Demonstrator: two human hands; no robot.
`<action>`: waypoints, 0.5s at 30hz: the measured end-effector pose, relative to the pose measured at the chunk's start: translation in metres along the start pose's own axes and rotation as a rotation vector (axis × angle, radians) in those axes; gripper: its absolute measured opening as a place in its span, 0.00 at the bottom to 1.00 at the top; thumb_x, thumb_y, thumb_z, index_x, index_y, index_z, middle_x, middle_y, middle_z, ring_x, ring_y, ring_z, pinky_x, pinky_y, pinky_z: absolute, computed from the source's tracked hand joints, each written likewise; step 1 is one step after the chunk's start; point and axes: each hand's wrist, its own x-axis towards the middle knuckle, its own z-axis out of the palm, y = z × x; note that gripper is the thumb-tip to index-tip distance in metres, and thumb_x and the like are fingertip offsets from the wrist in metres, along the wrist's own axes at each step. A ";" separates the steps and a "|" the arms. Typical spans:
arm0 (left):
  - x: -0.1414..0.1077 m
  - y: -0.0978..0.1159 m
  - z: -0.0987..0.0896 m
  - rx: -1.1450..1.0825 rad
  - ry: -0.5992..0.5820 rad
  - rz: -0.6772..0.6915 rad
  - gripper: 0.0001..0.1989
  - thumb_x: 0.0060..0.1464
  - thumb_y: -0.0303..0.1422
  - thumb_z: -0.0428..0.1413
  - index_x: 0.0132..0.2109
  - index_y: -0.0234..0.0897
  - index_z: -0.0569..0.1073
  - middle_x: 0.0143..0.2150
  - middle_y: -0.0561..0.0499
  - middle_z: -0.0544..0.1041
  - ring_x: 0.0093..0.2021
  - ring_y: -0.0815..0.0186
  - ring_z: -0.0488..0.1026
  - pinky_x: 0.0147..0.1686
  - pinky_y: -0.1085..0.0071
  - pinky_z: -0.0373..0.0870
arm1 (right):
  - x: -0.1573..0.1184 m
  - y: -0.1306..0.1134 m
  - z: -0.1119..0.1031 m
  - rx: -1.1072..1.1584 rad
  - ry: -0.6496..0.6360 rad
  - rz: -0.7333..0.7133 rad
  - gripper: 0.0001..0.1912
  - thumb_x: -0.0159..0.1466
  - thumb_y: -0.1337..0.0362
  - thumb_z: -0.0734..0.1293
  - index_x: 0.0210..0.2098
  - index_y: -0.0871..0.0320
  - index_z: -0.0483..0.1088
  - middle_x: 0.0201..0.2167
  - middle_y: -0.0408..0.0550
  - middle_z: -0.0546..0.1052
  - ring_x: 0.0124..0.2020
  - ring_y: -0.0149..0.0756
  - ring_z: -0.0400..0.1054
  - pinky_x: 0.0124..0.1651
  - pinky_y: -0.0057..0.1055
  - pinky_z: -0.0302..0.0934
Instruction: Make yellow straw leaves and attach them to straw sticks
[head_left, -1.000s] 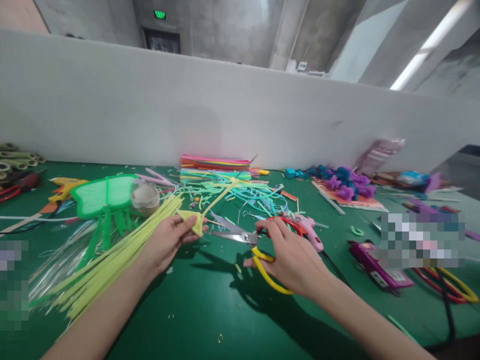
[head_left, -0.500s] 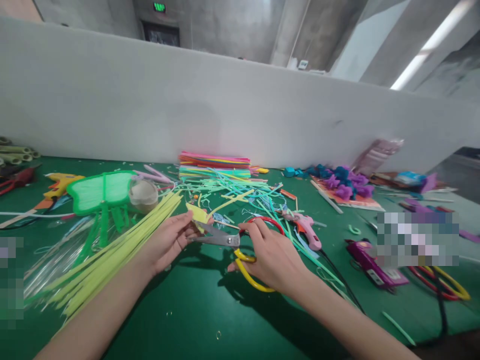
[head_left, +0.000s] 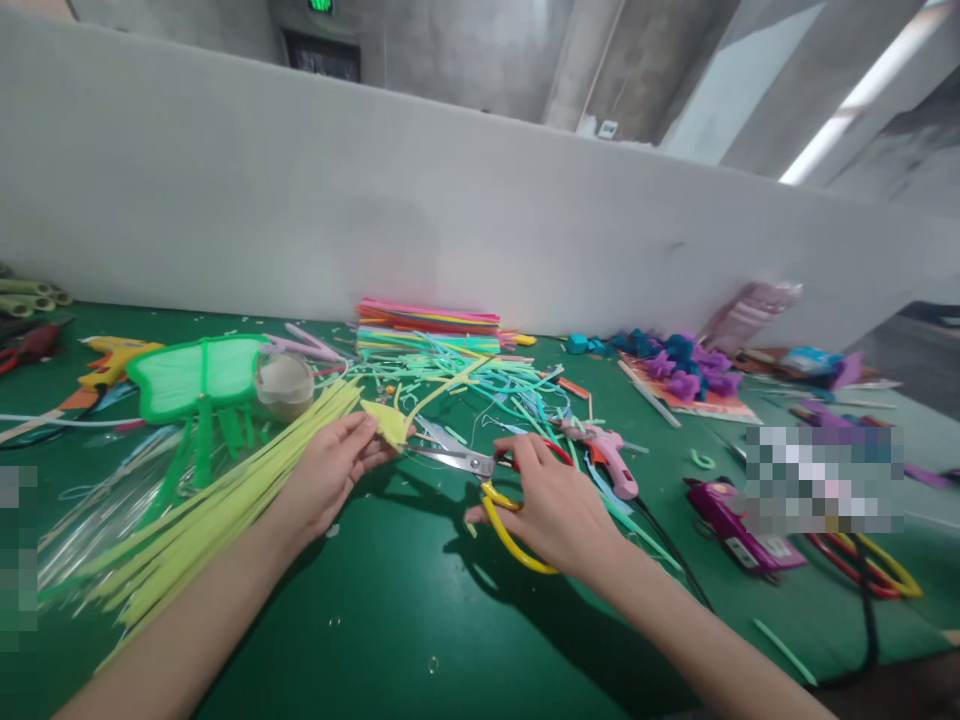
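Note:
My left hand (head_left: 341, 470) pinches a small flat yellow piece (head_left: 386, 422) between thumb and fingers. I cannot tell what the piece is made of. My right hand (head_left: 559, 495) is wrapped round a pair of scissors (head_left: 454, 458) with red and yellow handles. The blades look almost closed, and their tips lie by the lower right edge of the yellow piece; whether they touch is unclear. Beneath my left forearm spreads a bundle of yellow-green fuzzy sticks (head_left: 247, 500). A yellow stick (head_left: 442, 390) slants away behind the yellow piece.
Coloured fuzzy sticks (head_left: 427, 318) are stacked against the white partition (head_left: 450, 220), with loose cuttings in front. A pink glue gun (head_left: 616, 465) lies right of my right hand, a purple device (head_left: 742, 535) beyond. A green winged shape (head_left: 199, 380) and yellow glue gun (head_left: 112, 360) lie left.
The scissor blades, spread at the yellow piece before, have come nearly together and shifted slightly right. The yellow piece has turned in my left hand's fingers.

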 end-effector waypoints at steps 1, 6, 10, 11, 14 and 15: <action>0.000 0.000 0.000 -0.001 -0.002 -0.002 0.09 0.60 0.31 0.53 0.40 0.30 0.76 0.41 0.41 0.81 0.41 0.63 0.79 0.42 0.72 0.76 | 0.003 -0.002 0.000 0.017 -0.013 -0.004 0.27 0.59 0.46 0.64 0.49 0.59 0.62 0.49 0.56 0.72 0.38 0.46 0.73 0.32 0.36 0.63; 0.002 0.002 -0.004 -0.034 0.031 -0.010 0.08 0.60 0.27 0.52 0.40 0.31 0.77 0.38 0.43 0.81 0.35 0.67 0.79 0.37 0.75 0.77 | 0.012 -0.011 0.000 0.045 -0.034 -0.013 0.30 0.58 0.43 0.63 0.50 0.58 0.62 0.49 0.55 0.72 0.38 0.46 0.74 0.33 0.35 0.63; 0.002 0.004 -0.004 -0.032 0.046 -0.017 0.08 0.60 0.26 0.52 0.40 0.31 0.76 0.36 0.44 0.81 0.32 0.70 0.78 0.33 0.79 0.77 | 0.012 -0.011 0.001 0.043 -0.034 -0.040 0.33 0.57 0.39 0.63 0.51 0.58 0.62 0.49 0.54 0.72 0.37 0.45 0.74 0.32 0.35 0.63; 0.002 0.005 -0.004 -0.026 0.041 -0.021 0.08 0.60 0.26 0.52 0.39 0.31 0.76 0.36 0.44 0.81 0.31 0.69 0.78 0.32 0.79 0.77 | 0.011 -0.011 0.002 0.038 -0.025 -0.049 0.34 0.57 0.39 0.63 0.51 0.58 0.63 0.49 0.54 0.72 0.36 0.45 0.74 0.32 0.35 0.63; 0.001 0.005 -0.004 -0.017 0.026 -0.033 0.09 0.61 0.27 0.51 0.38 0.30 0.76 0.37 0.43 0.81 0.34 0.67 0.79 0.35 0.77 0.77 | 0.010 -0.011 0.004 0.020 -0.006 -0.073 0.33 0.57 0.40 0.63 0.51 0.59 0.63 0.49 0.54 0.72 0.36 0.44 0.74 0.31 0.34 0.63; 0.001 0.005 -0.004 -0.018 0.020 -0.034 0.09 0.61 0.27 0.50 0.39 0.30 0.75 0.38 0.42 0.81 0.36 0.66 0.79 0.36 0.75 0.78 | 0.009 -0.012 0.004 0.011 -0.003 -0.080 0.32 0.58 0.40 0.63 0.51 0.59 0.63 0.48 0.54 0.72 0.36 0.43 0.74 0.31 0.34 0.62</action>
